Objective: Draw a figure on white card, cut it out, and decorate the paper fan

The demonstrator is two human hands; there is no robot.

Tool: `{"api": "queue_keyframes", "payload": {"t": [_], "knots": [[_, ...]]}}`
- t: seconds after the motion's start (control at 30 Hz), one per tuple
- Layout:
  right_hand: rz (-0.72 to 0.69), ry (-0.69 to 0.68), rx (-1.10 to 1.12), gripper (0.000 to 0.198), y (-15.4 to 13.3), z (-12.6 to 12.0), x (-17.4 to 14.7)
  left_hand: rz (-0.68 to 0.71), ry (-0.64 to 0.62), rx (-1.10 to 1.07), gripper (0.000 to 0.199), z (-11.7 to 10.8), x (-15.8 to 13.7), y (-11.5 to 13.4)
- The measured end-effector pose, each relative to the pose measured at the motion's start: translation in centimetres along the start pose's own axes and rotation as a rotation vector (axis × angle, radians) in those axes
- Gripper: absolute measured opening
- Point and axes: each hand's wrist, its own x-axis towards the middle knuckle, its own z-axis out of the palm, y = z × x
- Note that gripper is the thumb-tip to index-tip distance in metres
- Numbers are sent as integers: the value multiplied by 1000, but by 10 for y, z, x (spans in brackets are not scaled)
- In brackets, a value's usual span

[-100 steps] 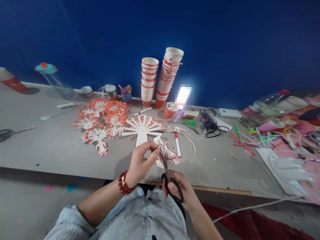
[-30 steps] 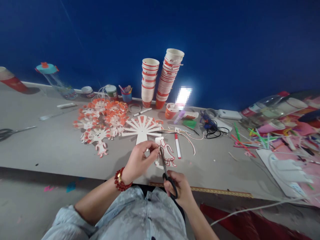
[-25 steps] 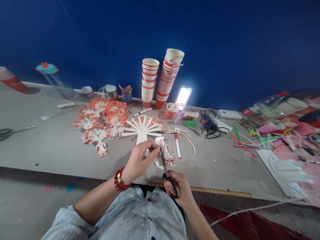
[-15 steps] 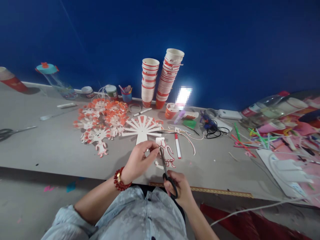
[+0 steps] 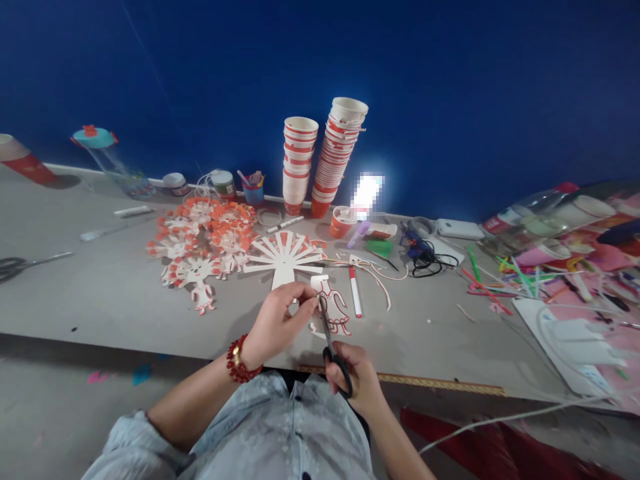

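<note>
In my right hand (image 5: 361, 377) is a pair of black-handled scissors (image 5: 327, 331), its blades pointing away from me along the left edge of a white paper doll cutout (image 5: 334, 303). The doll's dress, arms and legs are outlined in red. My left hand (image 5: 277, 323) pinches the paper's left side between thumb and fingertips, close to the blade tips. How far the blades are apart is hard to see. Just beyond my left hand lies a white paper fan-shaped piece (image 5: 285, 261) with many strips. A red-and-white marker (image 5: 355, 293) rests right of the doll.
Finished-looking orange-and-white paper figures (image 5: 200, 233) are heaped at left. Two tall stacks of paper cups (image 5: 296, 167) stand by the blue wall. Another pair of scissors (image 5: 30, 265) lies far left. A black cord (image 5: 430, 260), colourful straws (image 5: 525, 277) and a plastic bottle (image 5: 530, 207) are at right.
My right hand and the scissors have shifted slightly left. My left hand stays at the paper's edge, nearly still.
</note>
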Motion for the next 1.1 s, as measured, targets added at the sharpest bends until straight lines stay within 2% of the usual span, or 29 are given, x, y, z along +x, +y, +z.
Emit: {"api": "queue_keyframes", "payload": {"t": [0.2, 0.73, 0.93, 1.1], "knots": [[41, 9, 40, 65, -4, 2, 2, -21, -28, -19, 16, 2, -1, 0], [-7, 29, 18, 66, -2, 3, 5, -2, -6, -28, 18, 3, 0, 0], [8, 29, 30, 64, -4, 4, 7, -30, -16, -52, 19, 6, -1, 2], [-30, 41, 24, 66, -3, 3, 7, -39, -20, -68, 20, 6, -2, 2]]}}
